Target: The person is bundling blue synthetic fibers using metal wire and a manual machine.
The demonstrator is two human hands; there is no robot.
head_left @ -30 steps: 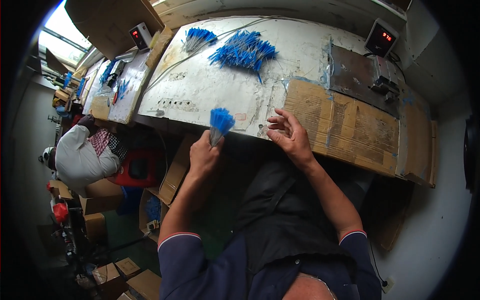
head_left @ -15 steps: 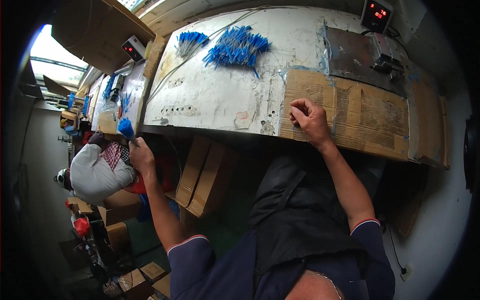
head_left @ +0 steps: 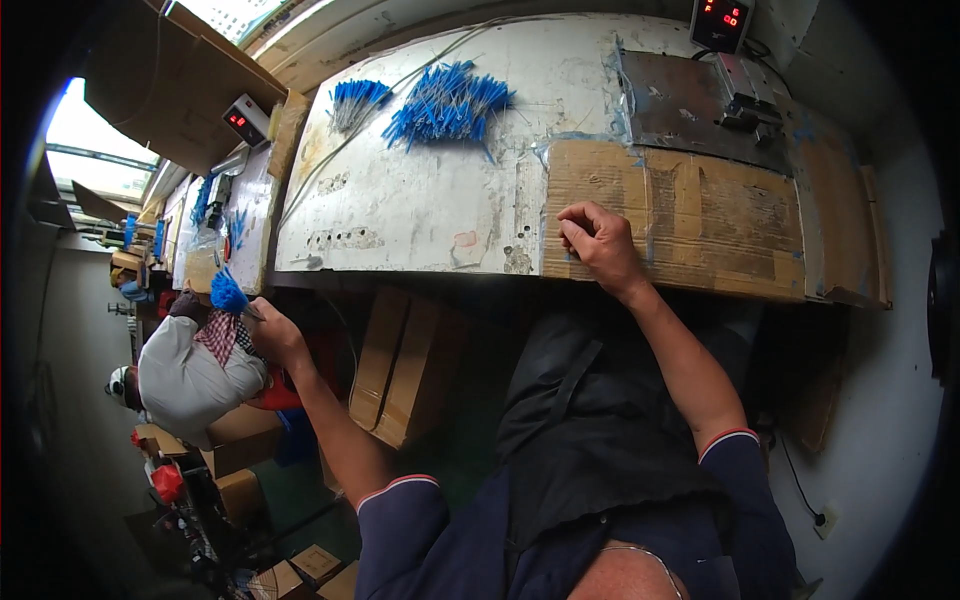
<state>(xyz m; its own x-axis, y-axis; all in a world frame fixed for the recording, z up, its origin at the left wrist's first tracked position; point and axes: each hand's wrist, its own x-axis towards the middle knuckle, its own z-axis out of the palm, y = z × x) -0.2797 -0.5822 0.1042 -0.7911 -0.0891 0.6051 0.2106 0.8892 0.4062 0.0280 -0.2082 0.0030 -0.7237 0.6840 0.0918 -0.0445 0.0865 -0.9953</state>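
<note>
My left hand (head_left: 277, 333) is closed around a bundle of thin blue-tipped sticks (head_left: 228, 291). It holds them off the left end of the bench, blue ends leaning up and left. My right hand (head_left: 603, 250) is over the front part of a brown cardboard sheet (head_left: 720, 215), its fingers curled in toward the thumb. Whether anything small is inside that curl is hidden. Farther back on the white bench top (head_left: 410, 215) lie a large loose pile of the same blue-tipped sticks (head_left: 450, 105) and a smaller pile (head_left: 355, 103).
A dark metal plate (head_left: 680, 105) with a metal clamp-like fixture (head_left: 745, 95) lies behind the cardboard sheet. A display box with red digits (head_left: 720, 22) stands at the back right. Below the bench is a tall carton (head_left: 400, 360). At left, a co-worker in white (head_left: 195, 375) sits by another bench.
My left hand has moved slightly down, and its bundle tips further left. The whole view has shifted a little; my right hand keeps its curled pose over the cardboard.
</note>
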